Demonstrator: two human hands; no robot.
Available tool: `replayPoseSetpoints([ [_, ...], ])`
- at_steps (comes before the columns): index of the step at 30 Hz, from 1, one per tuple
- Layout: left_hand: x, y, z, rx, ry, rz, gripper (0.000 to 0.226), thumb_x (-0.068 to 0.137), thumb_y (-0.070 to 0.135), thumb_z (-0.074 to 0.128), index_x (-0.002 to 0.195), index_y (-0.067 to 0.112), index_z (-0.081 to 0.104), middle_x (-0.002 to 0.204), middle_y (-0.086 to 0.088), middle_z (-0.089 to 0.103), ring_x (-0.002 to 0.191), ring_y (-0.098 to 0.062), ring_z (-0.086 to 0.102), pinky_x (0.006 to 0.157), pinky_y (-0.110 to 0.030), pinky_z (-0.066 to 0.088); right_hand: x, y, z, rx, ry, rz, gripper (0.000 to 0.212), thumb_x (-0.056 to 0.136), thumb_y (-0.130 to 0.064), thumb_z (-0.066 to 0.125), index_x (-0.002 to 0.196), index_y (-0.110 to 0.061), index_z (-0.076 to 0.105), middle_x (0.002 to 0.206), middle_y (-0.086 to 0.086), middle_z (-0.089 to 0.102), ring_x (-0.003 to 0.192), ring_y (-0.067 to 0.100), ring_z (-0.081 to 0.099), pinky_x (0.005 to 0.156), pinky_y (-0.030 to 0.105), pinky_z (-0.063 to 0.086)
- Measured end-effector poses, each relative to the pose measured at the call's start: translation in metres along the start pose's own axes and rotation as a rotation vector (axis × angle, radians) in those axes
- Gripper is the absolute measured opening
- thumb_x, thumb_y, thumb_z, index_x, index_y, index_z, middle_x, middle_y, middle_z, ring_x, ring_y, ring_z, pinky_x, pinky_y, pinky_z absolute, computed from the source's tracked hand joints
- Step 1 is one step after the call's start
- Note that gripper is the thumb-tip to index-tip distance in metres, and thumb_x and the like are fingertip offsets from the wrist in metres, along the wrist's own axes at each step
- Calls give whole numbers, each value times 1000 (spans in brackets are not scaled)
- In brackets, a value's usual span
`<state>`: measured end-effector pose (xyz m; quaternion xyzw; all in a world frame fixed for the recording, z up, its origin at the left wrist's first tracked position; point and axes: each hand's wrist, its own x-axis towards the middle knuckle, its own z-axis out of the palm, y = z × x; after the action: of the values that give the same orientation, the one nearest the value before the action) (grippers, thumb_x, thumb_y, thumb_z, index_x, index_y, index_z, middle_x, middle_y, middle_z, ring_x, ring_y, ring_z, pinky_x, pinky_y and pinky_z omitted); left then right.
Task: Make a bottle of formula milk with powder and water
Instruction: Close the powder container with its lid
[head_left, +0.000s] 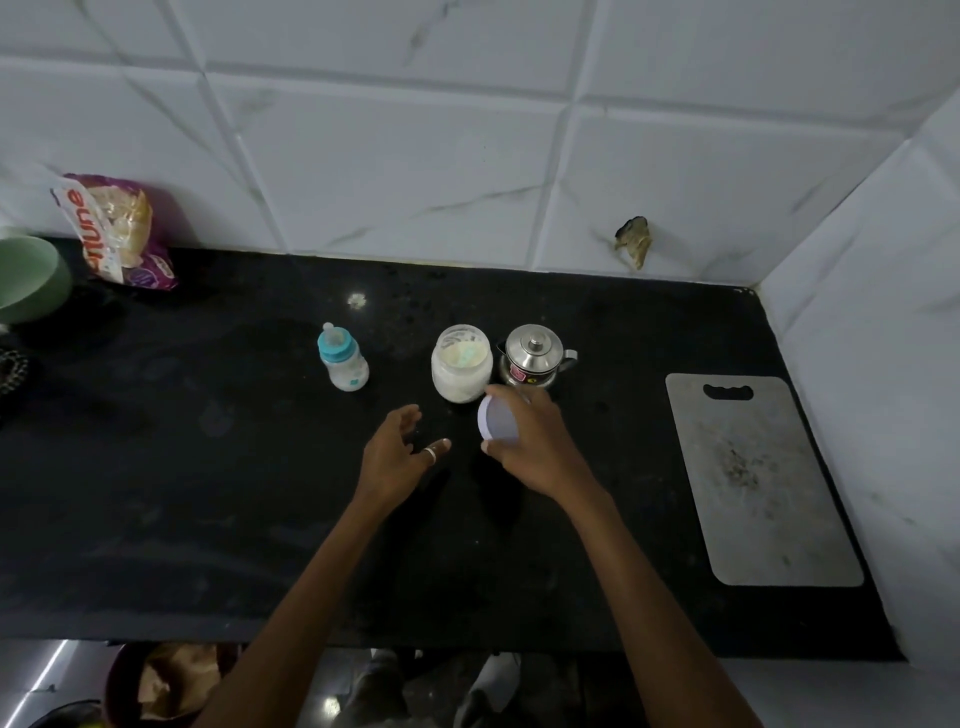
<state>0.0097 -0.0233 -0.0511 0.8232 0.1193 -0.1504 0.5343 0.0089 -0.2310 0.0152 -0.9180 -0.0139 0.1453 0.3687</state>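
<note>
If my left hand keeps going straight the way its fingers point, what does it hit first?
Most likely the open powder jar. The left hand is empty, fingers aimed up and right toward the jar's base; bare counter lies between. Depth is uncertain.

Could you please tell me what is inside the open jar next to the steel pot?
The open jar holds white powder, filling most of it. A pale greenish shape lies on the powder, perhaps a scoop; I cannot tell. Anything buried deeper is hidden.

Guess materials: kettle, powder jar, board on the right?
Kettle: metal, probably stainless steel; polished, with bright mirror-like highlights on lid and knob.
Powder jar: clear glass or plastic, can't tell which; white powder shows through the wall.
Board: pale grey and matte, likely plastic; scuffed and stained, with a cut-out handle slot.
</note>
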Motion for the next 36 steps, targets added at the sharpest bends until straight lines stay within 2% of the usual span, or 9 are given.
replayPoseSetpoints([
  [9, 56, 25, 11, -55, -34, 173, 114, 65, 32, 97, 156, 20, 29, 156, 0, 43, 142, -17, 46, 116, -39, 44, 6, -39, -48, 71, 192, -64, 73, 84, -22, 83, 147, -32, 48, 148, -2, 41, 131, 9, 39, 102, 25, 37],
  [12, 76, 25, 16, -113, -44, 206, 135, 53, 42, 98, 160, 24, 17, 159, 0, 41, 144, -14, 45, 118, -45, 42, 8, -38, -52, 74, 229, -41, 73, 83, -24, 83, 147, -36, 48, 146, -6, 41, 126, 4, 40, 93, 11, 36],
  [16, 93, 21, 21, -138, -93, 227, 143, 53, 31, 103, 161, 28, 9, 163, 3, 34, 147, -11, 39, 122, -40, 37, 10, -34, -53, 45, 293, -44, 73, 84, -28, 84, 147, -36, 48, 146, -8, 42, 127, 3, 41, 93, 12, 35],
  [20, 101, 16, 27, -133, -119, 281, 139, 55, 23, 103, 161, 19, 13, 153, 8, 46, 142, -6, 44, 118, -30, 36, 13, -32, -53, 46, 334, -43, 73, 84, -29, 84, 143, -45, 45, 142, -14, 42, 124, -2, 39, 92, 7, 33],
  [23, 103, 16, 28, -115, -61, 325, 118, 56, 21, 103, 151, 20, 34, 138, 26, 47, 129, 1, 51, 110, -22, 41, 14, -31, -52, 52, 346, -39, 73, 83, -30, 84, 138, -52, 40, 141, -15, 40, 122, -4, 39, 92, 7, 34],
  [25, 103, 18, 27, -95, -23, 351, 101, 57, 25, 102, 140, 31, 44, 134, 22, 52, 123, 2, 56, 104, -22, 46, 14, -31, -51, 55, 346, -38, 72, 83, -31, 84, 137, -54, 40, 143, -13, 42, 122, -2, 41, 93, 9, 35],
  [28, 101, 22, 26, -73, 20, 374, 95, 57, 27, 101, 135, 33, 46, 134, 13, 55, 120, -2, 58, 101, -24, 49, 14, -32, -53, 55, 345, -43, 72, 84, -32, 83, 141, -50, 43, 145, -11, 42, 123, -1, 41, 92, 10, 37],
  [32, 95, 38, 20, -84, 41, 406, 93, 57, 27, 101, 132, 37, 47, 128, 18, 57, 117, 1, 60, 97, -22, 50, 16, -41, -65, 62, 351, -89, 73, 84, -30, 84, 143, -47, 44, 146, -10, 44, 124, -1, 41, 98, 19, 42],
  [36, 85, 70, 0, -95, 57, 436, 94, 57, 31, 100, 134, 37, 48, 129, 20, 59, 117, 6, 59, 96, -19, 50, 20, -64, -88, 61, 315, -129, 73, 84, -29, 83, 146, -42, 47, 145, -9, 45, 124, 0, 43, 97, 14, 38],
])
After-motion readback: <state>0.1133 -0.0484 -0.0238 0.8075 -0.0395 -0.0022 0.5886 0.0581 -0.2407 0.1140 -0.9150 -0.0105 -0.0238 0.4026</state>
